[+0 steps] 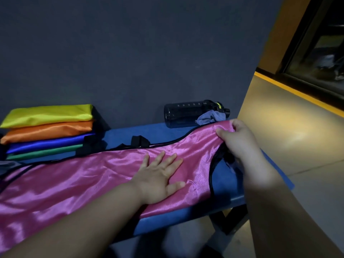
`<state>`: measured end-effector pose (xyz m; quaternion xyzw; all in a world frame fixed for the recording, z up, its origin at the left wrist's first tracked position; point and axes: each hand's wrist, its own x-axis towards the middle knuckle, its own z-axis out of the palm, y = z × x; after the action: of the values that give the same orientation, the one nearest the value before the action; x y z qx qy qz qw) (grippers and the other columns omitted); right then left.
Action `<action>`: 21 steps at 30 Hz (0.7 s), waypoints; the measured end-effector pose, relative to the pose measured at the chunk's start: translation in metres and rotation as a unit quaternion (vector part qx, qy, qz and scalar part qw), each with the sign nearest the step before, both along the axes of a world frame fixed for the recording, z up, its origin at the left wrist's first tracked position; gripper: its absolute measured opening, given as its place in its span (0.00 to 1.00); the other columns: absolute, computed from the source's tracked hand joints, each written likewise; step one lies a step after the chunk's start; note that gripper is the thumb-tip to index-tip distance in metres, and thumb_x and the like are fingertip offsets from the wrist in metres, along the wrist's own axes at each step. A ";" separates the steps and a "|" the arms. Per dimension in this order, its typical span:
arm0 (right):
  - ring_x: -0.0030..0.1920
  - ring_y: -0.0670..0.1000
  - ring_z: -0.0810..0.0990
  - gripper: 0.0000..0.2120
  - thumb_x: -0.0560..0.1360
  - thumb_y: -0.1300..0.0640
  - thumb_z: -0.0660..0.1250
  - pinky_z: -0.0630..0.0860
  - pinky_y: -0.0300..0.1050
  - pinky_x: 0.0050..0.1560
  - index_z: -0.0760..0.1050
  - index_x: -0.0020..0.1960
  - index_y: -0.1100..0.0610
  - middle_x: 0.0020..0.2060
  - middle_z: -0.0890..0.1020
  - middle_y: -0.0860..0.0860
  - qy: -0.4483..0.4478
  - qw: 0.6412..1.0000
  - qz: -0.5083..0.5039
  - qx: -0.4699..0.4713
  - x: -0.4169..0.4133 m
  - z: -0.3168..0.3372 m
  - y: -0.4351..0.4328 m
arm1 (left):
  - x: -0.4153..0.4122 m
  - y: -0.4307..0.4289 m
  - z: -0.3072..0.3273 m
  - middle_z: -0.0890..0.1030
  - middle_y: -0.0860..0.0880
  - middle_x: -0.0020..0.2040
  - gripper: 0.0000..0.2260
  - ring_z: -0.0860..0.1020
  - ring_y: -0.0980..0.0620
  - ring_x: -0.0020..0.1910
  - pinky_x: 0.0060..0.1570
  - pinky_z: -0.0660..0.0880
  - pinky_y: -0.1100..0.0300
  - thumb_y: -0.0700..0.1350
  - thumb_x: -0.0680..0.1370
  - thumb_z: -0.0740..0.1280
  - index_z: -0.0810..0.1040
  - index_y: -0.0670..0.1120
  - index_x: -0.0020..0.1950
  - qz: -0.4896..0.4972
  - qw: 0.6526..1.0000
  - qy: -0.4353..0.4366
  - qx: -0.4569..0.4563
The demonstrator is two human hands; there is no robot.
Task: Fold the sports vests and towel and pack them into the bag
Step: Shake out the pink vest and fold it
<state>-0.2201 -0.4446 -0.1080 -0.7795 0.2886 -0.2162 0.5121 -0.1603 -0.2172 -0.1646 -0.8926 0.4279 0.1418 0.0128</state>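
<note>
**Pink vest lies flat on blue surface, one end pinched**

A shiny pink sports vest [93, 179] with black edging lies stretched along a blue padded surface [227, 175] set against a dark wall. It runs from 8 o'clock in the view up toward 2 o'clock. The left hand [158, 179] rests palm-down on the middle of the vest with its fingers straight and spread, pressing the cloth flat. At 2 o'clock from it, the right hand [236, 142] pinches the vest's far narrow end between thumb and fingers, raising that end slightly off the surface.

At 10 o'clock from the left hand sits a stack of folded vests — yellow [48, 115] on top, then orange [50, 131], blue [46, 144] and green [44, 153]. A black strap [138, 141] lies just beyond the pink vest at 12 o'clock. At 1 o'clock a dark water bottle [189, 113] lies on its side against the wall, a crumpled grey-blue cloth [210, 118] touching it near its cap.
</note>
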 end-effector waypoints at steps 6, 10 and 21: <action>0.37 0.43 0.76 0.09 0.74 0.55 0.70 0.71 0.33 0.37 0.74 0.53 0.49 0.42 0.80 0.44 -0.076 0.995 0.059 -0.021 0.012 0.017 0.059 | 0.022 0.001 0.000 0.73 0.56 0.67 0.23 0.69 0.51 0.70 0.70 0.63 0.51 0.65 0.77 0.59 0.72 0.57 0.69 0.186 0.898 0.227 -0.327; 0.41 0.45 0.81 0.19 0.72 0.58 0.74 0.77 0.40 0.46 0.74 0.60 0.46 0.48 0.81 0.44 -0.053 0.972 0.224 -0.043 0.018 0.008 0.112 | 0.034 0.011 0.021 0.83 0.52 0.43 0.20 0.80 0.52 0.42 0.44 0.72 0.59 0.62 0.81 0.55 0.79 0.50 0.49 0.361 0.658 0.382 -0.539; 0.54 0.45 0.77 0.13 0.78 0.53 0.66 0.73 0.42 0.59 0.76 0.63 0.48 0.57 0.78 0.46 0.093 0.943 0.257 -0.191 0.011 -0.013 0.100 | 0.031 0.063 0.015 0.76 0.42 0.63 0.37 0.78 0.43 0.55 0.55 0.75 0.53 0.39 0.75 0.69 0.51 0.51 0.77 0.366 0.855 0.104 -0.352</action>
<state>-0.2087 -0.3450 -0.1212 -0.9271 0.0778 -0.0553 0.3624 -0.1292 -0.1546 -0.1494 -0.9098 0.0904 0.0685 -0.3993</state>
